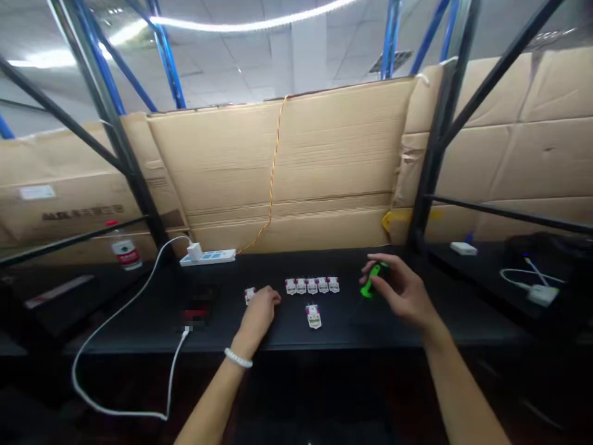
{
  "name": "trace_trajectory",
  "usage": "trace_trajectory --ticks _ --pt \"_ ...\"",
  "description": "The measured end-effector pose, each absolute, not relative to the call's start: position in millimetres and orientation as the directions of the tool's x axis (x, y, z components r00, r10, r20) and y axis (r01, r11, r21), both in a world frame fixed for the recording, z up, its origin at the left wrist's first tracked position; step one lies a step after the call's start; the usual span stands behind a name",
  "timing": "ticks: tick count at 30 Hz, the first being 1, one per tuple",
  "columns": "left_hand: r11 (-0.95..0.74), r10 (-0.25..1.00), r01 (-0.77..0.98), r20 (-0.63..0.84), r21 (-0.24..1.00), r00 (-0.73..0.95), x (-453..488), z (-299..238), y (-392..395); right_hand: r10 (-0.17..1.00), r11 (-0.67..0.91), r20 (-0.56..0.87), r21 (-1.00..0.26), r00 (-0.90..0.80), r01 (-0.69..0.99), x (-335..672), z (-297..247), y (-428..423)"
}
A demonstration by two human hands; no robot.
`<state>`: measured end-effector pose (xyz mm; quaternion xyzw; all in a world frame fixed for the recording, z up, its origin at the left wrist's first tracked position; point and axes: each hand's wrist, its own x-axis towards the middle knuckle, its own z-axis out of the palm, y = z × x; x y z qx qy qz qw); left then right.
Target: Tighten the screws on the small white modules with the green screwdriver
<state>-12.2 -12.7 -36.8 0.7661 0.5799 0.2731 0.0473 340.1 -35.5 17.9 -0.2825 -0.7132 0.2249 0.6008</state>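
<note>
While the right hand (402,293) holds one green-handled tool (370,281) in curled fingers, the left hand (262,305) is palm-down, its grip unclear. Seven white modules (314,316) lie nearby.

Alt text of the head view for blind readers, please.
The right hand holds a green tool above a black table; the left hand is beside a small white part. Between the hands, five white parts form a row, another part nearer the camera.

Module row (312,286) on table (287,327); power strip (213,257) left, behind
</note>
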Motion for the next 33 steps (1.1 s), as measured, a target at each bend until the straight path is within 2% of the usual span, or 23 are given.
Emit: trace_trajectory --ticks 12,23,26,29,33 --pt "-0.381 0.914 0.809 0.313 0.448 0.257 -27.5 -28.0 -14.9 0.68 0.733 0.721 -0.665 -0.135 0.144 338.4 20.7 -37.7" --pt "-0.422 0.901 0.837 0.264 0.349 0.344 -28.1 -19.9 -18.0 0.672 0.74 0.728 -0.657 -0.135 0.141 339.4 20.0 -37.6" --pt "-0.458 0.88 0.829 0.298 0.321 0.371 -24.6 -16.8 -20.9 0.664 0.748 0.738 -0.65 -0.12 0.135 339.5 21.3 -38.8" --pt "-0.502 0.855 0.788 0.343 0.356 0.39 -16.5 -11.8 -28.2 0.659 0.752 0.744 -0.647 -0.113 0.128 339.9 23.0 -40.1" --pt "-0.554 0.832 0.688 0.349 0.468 0.432 -0.1 -6.0 -40.3 0.665 0.746 0.74 -0.653 -0.103 0.129 340.5 23.3 -40.3"
